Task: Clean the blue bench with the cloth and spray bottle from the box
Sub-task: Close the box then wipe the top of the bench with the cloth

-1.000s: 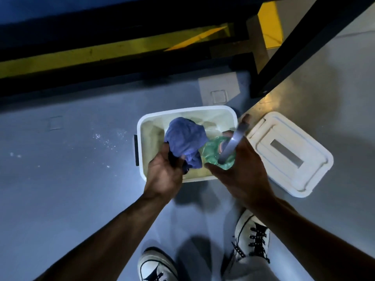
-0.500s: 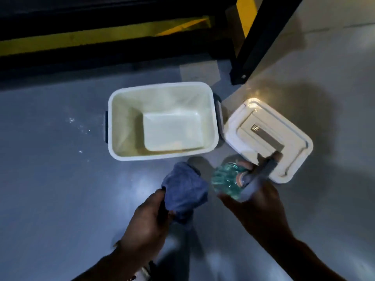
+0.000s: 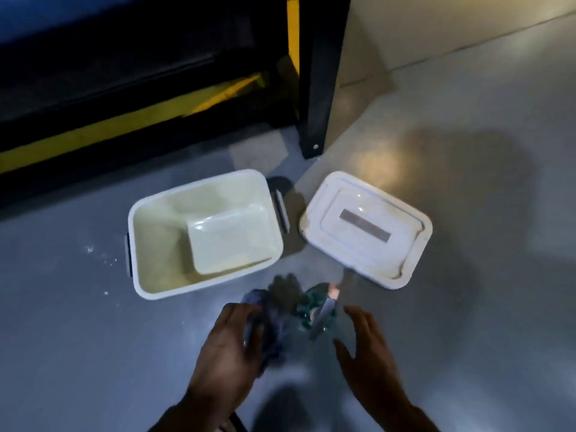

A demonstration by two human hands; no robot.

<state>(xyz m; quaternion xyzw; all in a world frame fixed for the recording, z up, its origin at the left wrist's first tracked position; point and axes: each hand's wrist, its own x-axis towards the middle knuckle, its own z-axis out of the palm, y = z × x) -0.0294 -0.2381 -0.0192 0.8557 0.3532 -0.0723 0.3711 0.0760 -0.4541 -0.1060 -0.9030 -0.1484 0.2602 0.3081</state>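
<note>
The white box (image 3: 199, 186) stands empty on the grey floor, its lid (image 3: 364, 226) lying to its right. Just in front of the box, my left hand (image 3: 230, 347) grips the crumpled blue cloth (image 3: 274, 310). The green spray bottle (image 3: 313, 308), with a grey nozzle, is blurred and sits right beside the cloth, between my hands. My right hand (image 3: 364, 347) is a little to the right of the bottle, fingers spread and apart from it. A strip of the blue bench (image 3: 46, 14) shows at the top left.
A black metal leg (image 3: 321, 88) of the bench frame stands behind the box and lid. Yellow and black stripes (image 3: 93, 132) run along the floor under the frame. White specks (image 3: 99, 254) lie on the floor left of the box.
Both hands lifted the cloth and bottle out of the box and drew them toward me. My right hand, which gripped the bottle, now has its fingers spread off it.
</note>
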